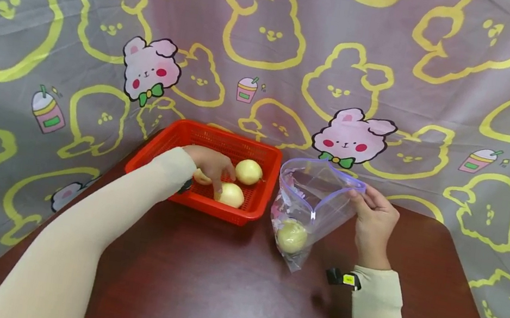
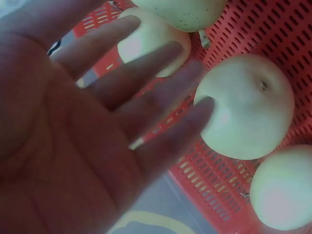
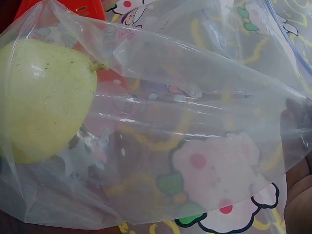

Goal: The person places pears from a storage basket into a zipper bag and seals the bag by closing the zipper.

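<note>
My left hand (image 1: 210, 163) reaches down into a red plastic basket (image 1: 254, 215), its fingers spread among pale yellow-green pears. The left wrist view shows these fingers (image 2: 161, 109) nearly straight, with one fingertip at the side of a round pear (image 2: 246, 107); whether it touches is unclear. In the head view, one pear (image 1: 231, 195) lies below the fingers and another pear (image 1: 248, 172) lies to their right. On the right, my right hand (image 1: 377, 218) pinches the purple-edged rim of a clear zip bag (image 1: 333, 214). The bag's mouth gapes, and a bagged pear (image 3: 46, 100) sits at its bottom.
A dark reddish-brown table (image 1: 217, 280) carries the basket at its back left. Behind and around it hangs a grey curtain (image 1: 284, 26) with rabbit and bear prints, close to the basket's back edge.
</note>
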A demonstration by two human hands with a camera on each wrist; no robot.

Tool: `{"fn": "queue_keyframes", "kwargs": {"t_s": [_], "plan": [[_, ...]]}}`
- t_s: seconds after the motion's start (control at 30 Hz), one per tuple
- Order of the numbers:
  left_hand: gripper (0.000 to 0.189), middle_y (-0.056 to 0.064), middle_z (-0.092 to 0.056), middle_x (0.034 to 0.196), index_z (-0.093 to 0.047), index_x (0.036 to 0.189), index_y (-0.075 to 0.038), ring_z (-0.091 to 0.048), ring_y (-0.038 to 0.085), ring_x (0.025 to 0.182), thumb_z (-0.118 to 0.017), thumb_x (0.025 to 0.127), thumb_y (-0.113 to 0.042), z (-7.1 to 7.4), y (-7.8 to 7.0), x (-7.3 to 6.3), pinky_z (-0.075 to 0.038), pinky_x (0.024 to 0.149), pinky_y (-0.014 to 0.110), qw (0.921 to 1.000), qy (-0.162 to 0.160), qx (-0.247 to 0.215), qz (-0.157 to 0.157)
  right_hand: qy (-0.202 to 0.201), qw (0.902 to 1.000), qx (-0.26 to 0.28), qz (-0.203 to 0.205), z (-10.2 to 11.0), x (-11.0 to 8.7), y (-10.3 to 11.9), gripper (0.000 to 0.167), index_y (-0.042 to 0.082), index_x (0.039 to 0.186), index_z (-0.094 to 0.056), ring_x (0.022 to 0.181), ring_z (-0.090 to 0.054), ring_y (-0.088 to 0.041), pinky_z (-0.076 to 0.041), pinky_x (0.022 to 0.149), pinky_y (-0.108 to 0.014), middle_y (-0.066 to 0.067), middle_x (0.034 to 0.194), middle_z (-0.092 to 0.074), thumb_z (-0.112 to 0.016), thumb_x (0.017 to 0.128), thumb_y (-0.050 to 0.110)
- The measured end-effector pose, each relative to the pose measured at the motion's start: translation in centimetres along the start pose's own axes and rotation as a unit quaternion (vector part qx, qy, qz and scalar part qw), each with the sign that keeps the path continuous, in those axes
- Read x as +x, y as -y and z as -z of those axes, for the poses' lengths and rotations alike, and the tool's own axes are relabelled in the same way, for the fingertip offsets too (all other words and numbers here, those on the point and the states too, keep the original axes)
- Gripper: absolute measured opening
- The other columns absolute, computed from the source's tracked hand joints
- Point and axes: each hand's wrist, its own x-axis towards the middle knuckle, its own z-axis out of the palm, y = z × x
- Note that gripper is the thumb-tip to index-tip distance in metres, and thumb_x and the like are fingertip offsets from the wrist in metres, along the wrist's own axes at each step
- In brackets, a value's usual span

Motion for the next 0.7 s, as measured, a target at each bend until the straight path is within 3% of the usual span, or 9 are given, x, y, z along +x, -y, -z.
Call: {"fn": "queue_keyframes", "kwargs": {"t_s": [0.2,0.4,0.7], "plan": [[0.077,0.004,-0.043,0.146,-0.052,0.142,-0.025,-0.043,0.024,0.128,-0.084,0.074,-0.042,0.3,-0.5,1.5,-0.037,0.102,0.044,0.9981,0.040,0.032,0.034,0.002,0.9999,-0.016,0.000,0.0,0.1,0.0,0.026,-0.014,0.101,-0.069,0.070,-0.071,-0.013,-0.054,0.065,-0.022,-0.007,0.081,-0.073,-0.074,0.076,-0.016],[0.088,0.003,-0.037,0.150,-0.046,0.145,-0.031,-0.043,0.022,0.125,-0.087,0.069,-0.043,0.5,-1.0,1.9,-0.043,0.093,0.038,0.9923,0.082,0.011,0.092,0.003,0.9995,-0.030,-0.007,-0.1,-0.1,0.0,0.027,-0.015,0.102,-0.069,0.073,-0.071,-0.012,-0.055,0.068,-0.022,-0.005,0.081,-0.073,-0.076,0.076,-0.014],[0.093,0.009,-0.046,0.144,-0.040,0.150,-0.024,-0.054,0.024,0.120,-0.088,0.071,-0.036,0.7,-1.5,2.9,-0.043,0.098,0.038,0.9896,0.118,0.003,0.083,0.009,0.9991,-0.040,0.001,0.0,0.0,0.1,0.028,-0.017,0.103,-0.067,0.075,-0.071,-0.011,-0.054,0.069,-0.022,-0.005,0.083,-0.073,-0.075,0.076,-0.013]]}}
